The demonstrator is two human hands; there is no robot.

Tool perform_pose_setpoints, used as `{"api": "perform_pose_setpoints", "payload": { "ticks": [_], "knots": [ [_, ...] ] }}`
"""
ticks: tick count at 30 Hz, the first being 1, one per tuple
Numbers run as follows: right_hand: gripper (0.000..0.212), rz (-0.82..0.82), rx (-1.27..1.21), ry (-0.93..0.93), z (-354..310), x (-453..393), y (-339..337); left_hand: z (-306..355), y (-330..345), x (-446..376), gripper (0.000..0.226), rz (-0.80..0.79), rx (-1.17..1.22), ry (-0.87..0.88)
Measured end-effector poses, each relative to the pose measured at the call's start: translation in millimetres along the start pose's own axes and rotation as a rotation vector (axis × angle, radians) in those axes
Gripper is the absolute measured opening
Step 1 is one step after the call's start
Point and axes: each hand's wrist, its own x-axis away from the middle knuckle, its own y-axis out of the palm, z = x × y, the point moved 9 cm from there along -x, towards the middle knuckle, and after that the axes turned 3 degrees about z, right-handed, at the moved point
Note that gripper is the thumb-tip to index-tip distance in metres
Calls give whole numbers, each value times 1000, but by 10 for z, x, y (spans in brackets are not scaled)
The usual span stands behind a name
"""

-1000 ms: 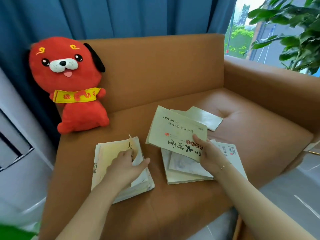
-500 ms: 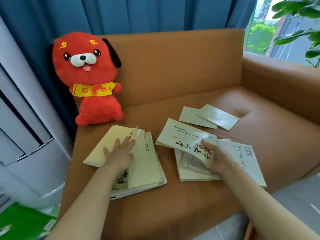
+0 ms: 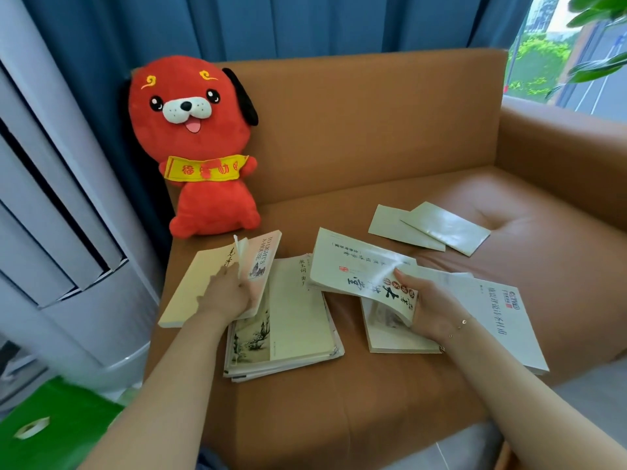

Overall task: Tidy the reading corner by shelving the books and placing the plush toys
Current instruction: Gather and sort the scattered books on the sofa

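Observation:
A red plush dog (image 3: 200, 147) with a yellow scarf sits at the back left of the brown sofa seat (image 3: 390, 401). Several books lie scattered on the seat. My left hand (image 3: 227, 293) grips a pink-covered book (image 3: 263, 256), lifting it off a cream book (image 3: 200, 283) and a pile with an ink-painting cover (image 3: 291, 320). My right hand (image 3: 427, 307) holds a pale book with large black characters (image 3: 353, 266), raised above a cream book (image 3: 390, 337) and a white book (image 3: 498, 317). Two pale green booklets (image 3: 431, 228) lie further back.
A white tower appliance (image 3: 57, 232) stands left of the sofa before a blue curtain (image 3: 271, 25). The sofa's right armrest (image 3: 559, 140) borders a window with a plant (image 3: 597, 66). A green mat with a tape roll (image 3: 32, 427) lies on the floor.
My left hand went from pressing flat on the left pile to gripping and lifting the pink book. My right hand keeps holding its raised book. The view shifted left.

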Motion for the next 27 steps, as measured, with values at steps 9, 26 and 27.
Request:
{"api": "perform_pose_setpoints", "payload": {
  "ticks": [9, 26, 27],
  "knots": [
    [42, -11, 112, -45, -114, -31, 47, 260, 5, 197, 43, 154, -231, 91],
    [47, -174, 666, -95, -509, 87, 279, 1158, 143, 599, 34, -375, 561, 270],
    [44, -184, 698, -90, -519, 89, 295, 1152, 216, 607, 35, -404, 513, 249]
  ]
}}
